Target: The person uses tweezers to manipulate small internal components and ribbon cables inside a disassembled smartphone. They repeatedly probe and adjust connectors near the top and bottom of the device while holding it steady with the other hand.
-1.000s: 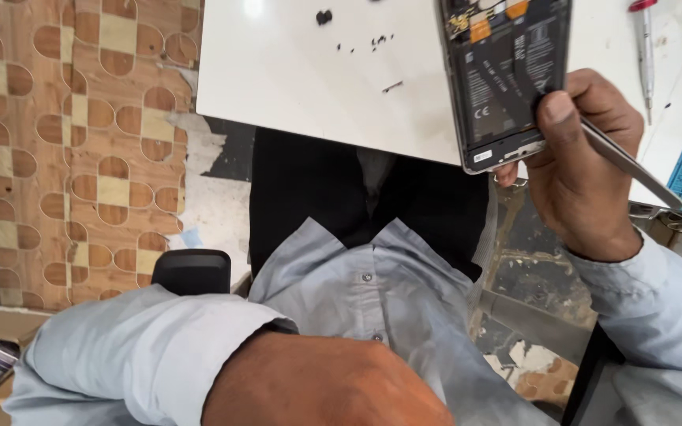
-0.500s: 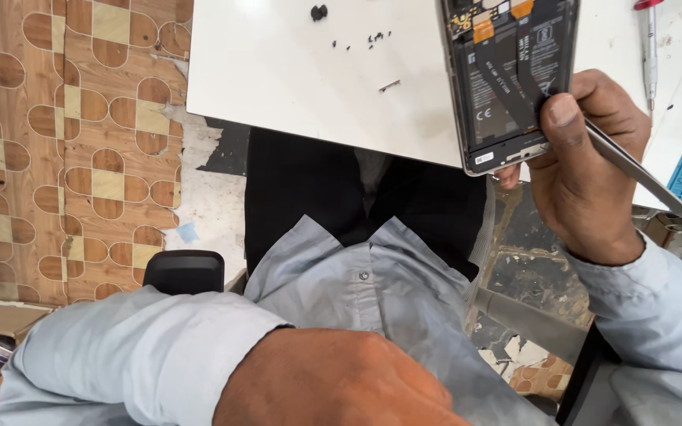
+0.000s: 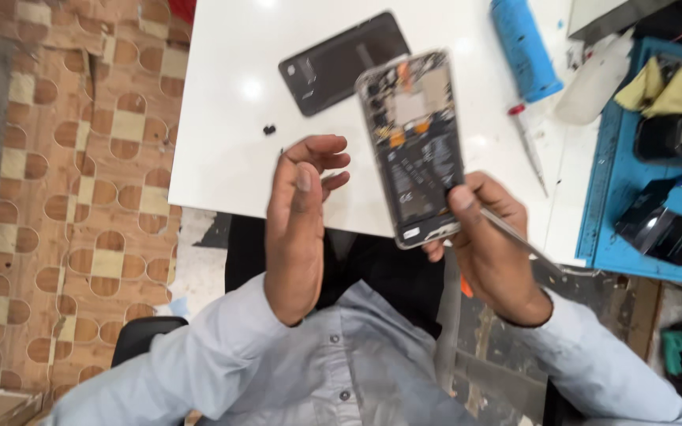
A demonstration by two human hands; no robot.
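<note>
Phone (image 3: 416,150), opened with its back off and its boards and battery showing, is held up over the near edge of the white table (image 3: 215,158); its long axis runs from about 12 down to 6 o'clock. The right hand (image 3: 491,252) pinches its lower end, thumb on the inner face, and grips thin metal tweezers (image 3: 526,248) pointing out toward 4 o'clock. The left hand (image 3: 301,221) is spread and empty, fingers loosely curled, at 9 o'clock of the phone, close but not touching. A dark back cover (image 3: 341,63) lies on the table at 11 o'clock, a red-handled screwdriver (image 3: 529,146) at 3 o'clock
</note>
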